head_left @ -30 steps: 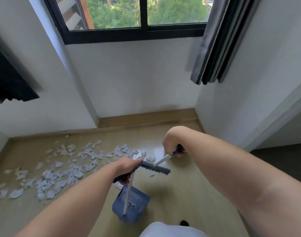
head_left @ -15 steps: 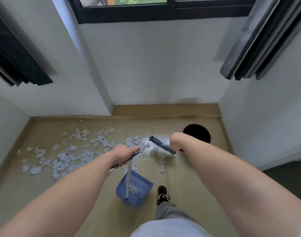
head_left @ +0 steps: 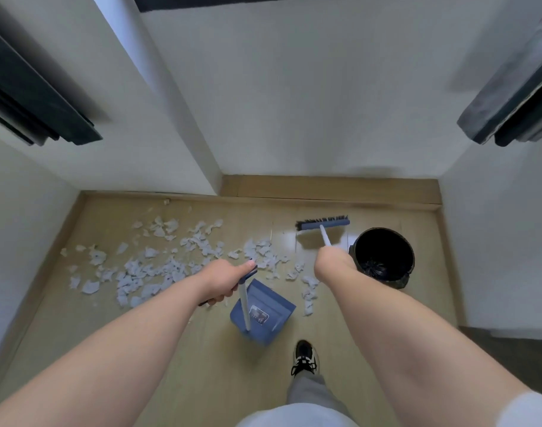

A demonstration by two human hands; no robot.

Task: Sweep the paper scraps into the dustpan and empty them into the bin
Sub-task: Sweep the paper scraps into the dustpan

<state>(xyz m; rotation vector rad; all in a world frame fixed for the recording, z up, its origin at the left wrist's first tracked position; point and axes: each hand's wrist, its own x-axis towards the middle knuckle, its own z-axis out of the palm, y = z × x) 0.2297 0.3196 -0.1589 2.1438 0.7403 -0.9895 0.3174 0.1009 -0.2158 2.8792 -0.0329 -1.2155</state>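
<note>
The left hand (head_left: 221, 280) is closed around the white pole of the blue dustpan (head_left: 261, 311), which sits on the floor (head_left: 201, 359). The right hand (head_left: 331, 263) grips the broom (head_left: 323, 224) handle, its head down near the far wall, just left of the black bin (head_left: 383, 255). Paper scraps (head_left: 158, 263) lie scattered left of and beyond the dustpan.

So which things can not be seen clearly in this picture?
- Broom grip, head view: right hand covers it.
- Dustpan label: too small to read.
- Bin contents: dark liner hides them.
- Curtains: cut off by the right edge.
</note>
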